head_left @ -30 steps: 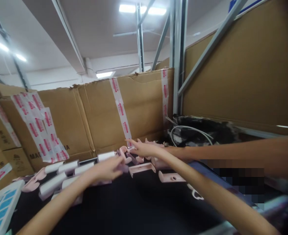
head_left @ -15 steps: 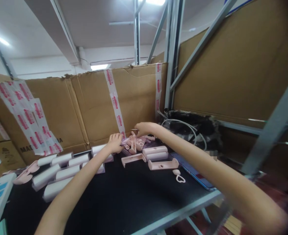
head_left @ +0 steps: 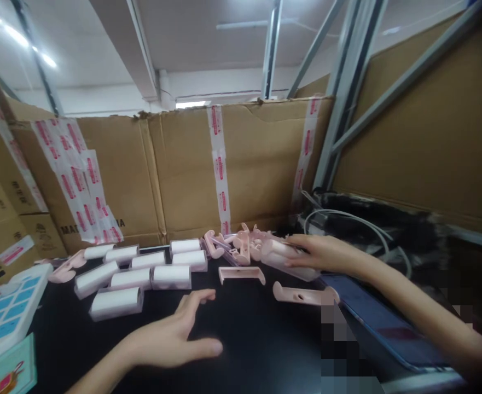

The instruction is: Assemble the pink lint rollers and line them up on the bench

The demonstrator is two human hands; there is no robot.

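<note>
My left hand (head_left: pixel 170 339) hovers over the black tabletop (head_left: pixel 241 334), open with thumb and fingers apart and nothing in it. My right hand (head_left: pixel 310 251) is closed over the pale pink cylindrical piece (head_left: pixel 277 250) at the back right; its palm side is hidden. A clear-looking lower edge shows under that piece. Nearby, a pile of small pink plastic parts (head_left: pixel 244 246) lies against the cardboard. Two pink end-capped holders, one in the middle (head_left: pixel 241 273) and one to the right (head_left: pixel 302 295), lie in front.
Several white rolls in clear sleeves (head_left: pixel 117 300) lie to the left. At the left edge are a white tray with blue panels (head_left: pixel 3 314) and a green card (head_left: pixel 13 364). A blue flat device (head_left: pixel 388 323) lies right, below a pale cable (head_left: pixel 355 213). Cardboard (head_left: pixel 187 175) walls the back.
My left hand has drawn back from the parts pile toward me and opened. My right hand has come down from the pile onto the pink cylindrical piece. The view has shifted left.
</note>
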